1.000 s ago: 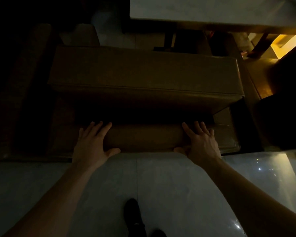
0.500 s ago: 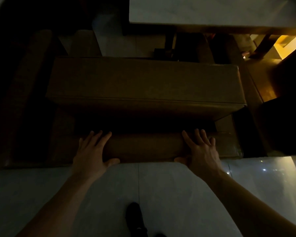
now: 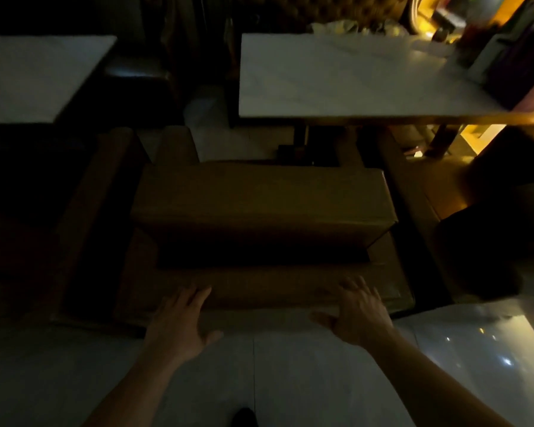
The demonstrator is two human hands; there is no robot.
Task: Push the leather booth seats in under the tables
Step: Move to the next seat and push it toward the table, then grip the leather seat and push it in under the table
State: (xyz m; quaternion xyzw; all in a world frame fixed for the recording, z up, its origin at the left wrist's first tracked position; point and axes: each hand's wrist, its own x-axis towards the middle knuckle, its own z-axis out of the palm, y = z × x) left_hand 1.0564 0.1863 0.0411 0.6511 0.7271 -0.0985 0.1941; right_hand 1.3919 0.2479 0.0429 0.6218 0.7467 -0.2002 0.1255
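Note:
A brown leather booth seat (image 3: 259, 192) stands in front of me in dim light, its backrest top (image 3: 275, 291) nearest to me. My left hand (image 3: 179, 325) lies flat with spread fingers at the backrest's near edge, left of centre. My right hand (image 3: 358, 312) does the same right of centre. Neither hand grips anything. Beyond the seat stands a white marble-topped table (image 3: 336, 78) on a dark post; the seat's far edge sits close to the table's near edge.
A second white table (image 3: 28, 75) stands at the far left, with a dark seat (image 3: 136, 72) beside it. Another brown booth seat (image 3: 87, 211) flanks the left, and dark furniture (image 3: 490, 241) the right. Glossy tiled floor (image 3: 259, 380) lies under me; clutter sits on the right table's far end.
The view has tilted up, so both tabletops now show. The seat lies farther from me and my hands have slid back to the backrest's near edge.

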